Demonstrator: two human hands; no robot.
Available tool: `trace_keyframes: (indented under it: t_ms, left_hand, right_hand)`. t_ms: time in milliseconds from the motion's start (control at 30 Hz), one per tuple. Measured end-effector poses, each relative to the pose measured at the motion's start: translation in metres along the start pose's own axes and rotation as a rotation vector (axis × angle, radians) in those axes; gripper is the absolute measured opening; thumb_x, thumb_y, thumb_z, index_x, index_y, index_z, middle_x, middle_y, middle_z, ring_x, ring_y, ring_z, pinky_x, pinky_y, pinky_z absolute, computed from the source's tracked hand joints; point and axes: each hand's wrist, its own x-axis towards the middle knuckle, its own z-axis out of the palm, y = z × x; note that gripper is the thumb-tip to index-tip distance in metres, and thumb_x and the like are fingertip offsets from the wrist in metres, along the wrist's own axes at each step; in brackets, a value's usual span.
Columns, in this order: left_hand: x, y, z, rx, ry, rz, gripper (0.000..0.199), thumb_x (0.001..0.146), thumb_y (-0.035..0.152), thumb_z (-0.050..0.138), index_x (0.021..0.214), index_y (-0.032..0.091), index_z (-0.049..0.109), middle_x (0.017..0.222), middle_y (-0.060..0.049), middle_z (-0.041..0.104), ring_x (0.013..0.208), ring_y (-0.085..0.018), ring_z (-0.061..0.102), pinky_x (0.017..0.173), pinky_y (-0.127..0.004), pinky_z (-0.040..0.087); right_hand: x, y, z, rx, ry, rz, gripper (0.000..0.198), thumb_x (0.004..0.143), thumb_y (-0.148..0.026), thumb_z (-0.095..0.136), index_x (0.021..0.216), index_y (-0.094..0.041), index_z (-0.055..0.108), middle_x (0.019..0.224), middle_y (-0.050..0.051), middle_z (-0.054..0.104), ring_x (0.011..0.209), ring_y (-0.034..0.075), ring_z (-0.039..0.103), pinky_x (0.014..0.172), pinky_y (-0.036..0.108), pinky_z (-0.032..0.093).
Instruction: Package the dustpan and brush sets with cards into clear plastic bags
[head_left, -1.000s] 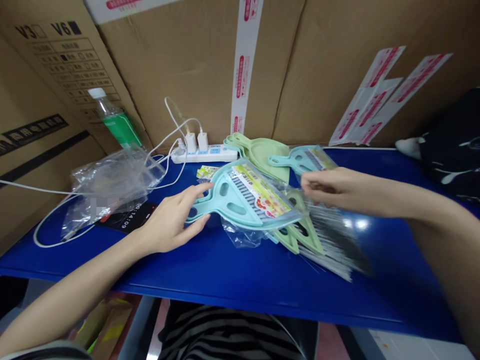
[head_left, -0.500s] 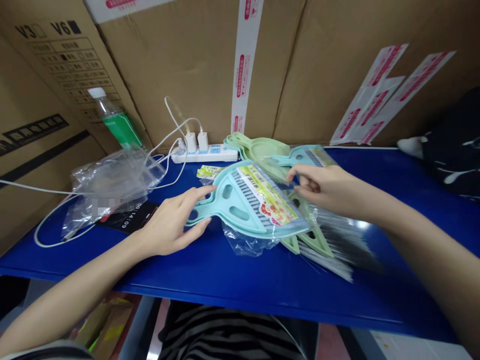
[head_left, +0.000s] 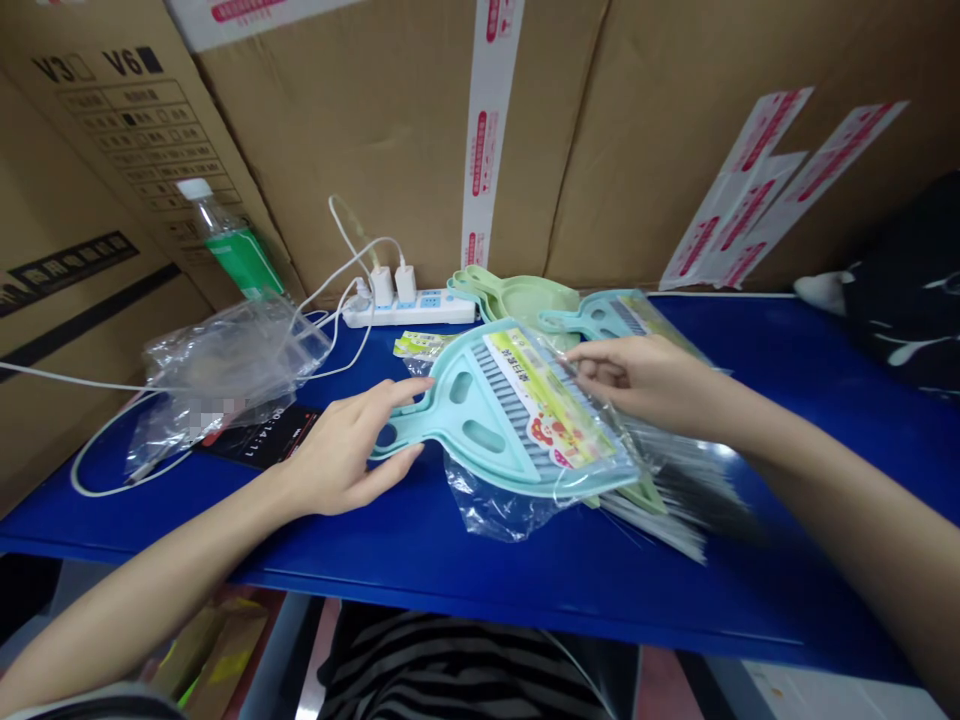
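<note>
A light-blue dustpan (head_left: 469,400) with a matching hand brush (head_left: 487,435) nested in it lies mid-table, handle toward the left. A colourful label (head_left: 551,400) and a clear plastic bag (head_left: 499,505) are on it. My left hand (head_left: 349,440) rests at the handle end, thumb and forefinger spread on either side of the handle. At the pan's wide edge my right hand (head_left: 630,375) has its fingers curled and pinched on the bag's film; the fingertips are partly hidden. Green brushes with grey bristles (head_left: 675,490) lie underneath to the right.
Behind are green dustpans (head_left: 536,297) and another blue set (head_left: 600,312). A power strip (head_left: 420,307) with white cables, crumpled plastic bags (head_left: 225,350), a phone (head_left: 259,440) and a bottle (head_left: 244,255) are at left. Cardboard boxes (head_left: 390,130) wall the back of the blue table (head_left: 360,560).
The blue dustpan set has shifted slightly right and toward me. My right hand has come down onto the bag's edge. My left hand has barely moved.
</note>
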Motion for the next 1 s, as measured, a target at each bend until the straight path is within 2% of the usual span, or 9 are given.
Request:
trace_keyframes:
  t_ms: [133, 200, 300, 433, 633, 733, 867, 933, 1000]
  left_hand:
    - [-0.001, -0.002, 0.003, 0.002, 0.022, 0.014, 0.039, 0.095, 0.029, 0.041, 0.133, 0.019, 0.035, 0.105, -0.007, 0.066, 0.074, -0.015, 0.063, 0.065, -0.025, 0.050]
    - [-0.001, -0.002, 0.003, -0.002, 0.018, 0.013, 0.039, 0.095, 0.030, 0.041, 0.133, 0.019, 0.035, 0.103, -0.007, 0.066, 0.073, -0.015, 0.063, 0.066, -0.026, 0.050]
    - [-0.001, -0.001, 0.003, -0.002, -0.024, -0.010, 0.039, 0.095, 0.030, 0.040, 0.132, 0.019, 0.036, 0.102, -0.007, 0.066, 0.074, -0.015, 0.063, 0.067, -0.026, 0.050]
    - [-0.003, -0.003, 0.006, -0.003, -0.010, -0.007, 0.039, 0.096, 0.033, 0.039, 0.133, 0.020, 0.036, 0.102, -0.007, 0.066, 0.076, -0.016, 0.064, 0.067, -0.027, 0.051]
    - [-0.004, -0.003, 0.008, -0.026, 0.012, 0.031, 0.040, 0.095, 0.030, 0.042, 0.133, 0.020, 0.035, 0.105, -0.007, 0.066, 0.075, -0.015, 0.064, 0.065, -0.025, 0.050]
    - [-0.003, -0.001, 0.006, -0.070, -0.003, 0.026, 0.040, 0.095, 0.028, 0.044, 0.133, 0.020, 0.035, 0.105, -0.006, 0.065, 0.073, -0.014, 0.063, 0.065, -0.024, 0.050]
    - [-0.004, 0.001, 0.008, -0.165, -0.020, 0.048, 0.042, 0.095, 0.029, 0.043, 0.134, 0.021, 0.033, 0.105, -0.006, 0.065, 0.081, -0.016, 0.065, 0.068, -0.025, 0.051]
    - [-0.006, 0.004, 0.008, -0.187, -0.044, 0.061, 0.042, 0.095, 0.029, 0.043, 0.135, 0.022, 0.032, 0.106, -0.007, 0.065, 0.086, -0.017, 0.065, 0.070, -0.025, 0.052]
    - [-0.006, 0.006, 0.007, -0.199, -0.066, 0.069, 0.040, 0.096, 0.028, 0.042, 0.134, 0.021, 0.032, 0.108, -0.008, 0.065, 0.088, -0.017, 0.066, 0.072, -0.026, 0.052]
  right_hand:
    - [0.001, -0.002, 0.001, 0.186, -0.042, -0.017, 0.040, 0.088, -0.049, 0.039, 0.088, -0.020, 0.067, 0.050, -0.006, 0.039, 0.046, 0.012, 0.040, 0.048, 0.029, 0.036]
    - [0.001, -0.003, 0.002, 0.263, -0.078, -0.008, 0.044, 0.088, -0.053, 0.039, 0.095, -0.020, 0.067, 0.050, -0.006, 0.038, 0.046, 0.012, 0.039, 0.047, 0.028, 0.035]
    - [0.001, -0.004, 0.004, 0.343, -0.110, 0.010, 0.048, 0.086, -0.055, 0.045, 0.111, -0.020, 0.066, 0.055, -0.004, 0.047, 0.052, 0.014, 0.045, 0.049, 0.029, 0.039]
    - [0.000, -0.005, 0.008, 0.436, -0.139, 0.022, 0.050, 0.084, -0.055, 0.053, 0.119, -0.022, 0.064, 0.071, 0.002, 0.064, 0.066, 0.018, 0.058, 0.056, 0.032, 0.047]
    - [0.003, 0.002, 0.004, 0.451, -0.184, 0.100, 0.054, 0.076, -0.054, 0.059, 0.116, -0.016, 0.062, 0.071, 0.003, 0.066, 0.064, 0.018, 0.059, 0.055, 0.032, 0.047]
    - [0.005, 0.008, -0.004, 0.277, -0.079, 0.176, 0.043, 0.079, -0.047, 0.053, 0.107, -0.016, 0.065, 0.070, 0.004, 0.064, 0.060, 0.018, 0.057, 0.051, 0.031, 0.043]
    - [0.004, 0.008, -0.013, -0.081, 0.227, 0.263, 0.031, 0.082, -0.033, 0.046, 0.101, -0.018, 0.065, 0.068, 0.006, 0.063, 0.060, 0.022, 0.057, 0.056, 0.036, 0.042]
    - [0.006, 0.003, -0.016, -0.117, 0.344, 0.235, 0.030, 0.081, -0.030, 0.047, 0.103, -0.018, 0.063, 0.076, 0.008, 0.066, 0.063, 0.023, 0.059, 0.060, 0.037, 0.044]
    - [0.013, -0.005, -0.018, -0.065, 0.383, 0.172, 0.028, 0.081, -0.031, 0.050, 0.102, -0.019, 0.062, 0.084, 0.009, 0.068, 0.064, 0.021, 0.061, 0.062, 0.037, 0.046]
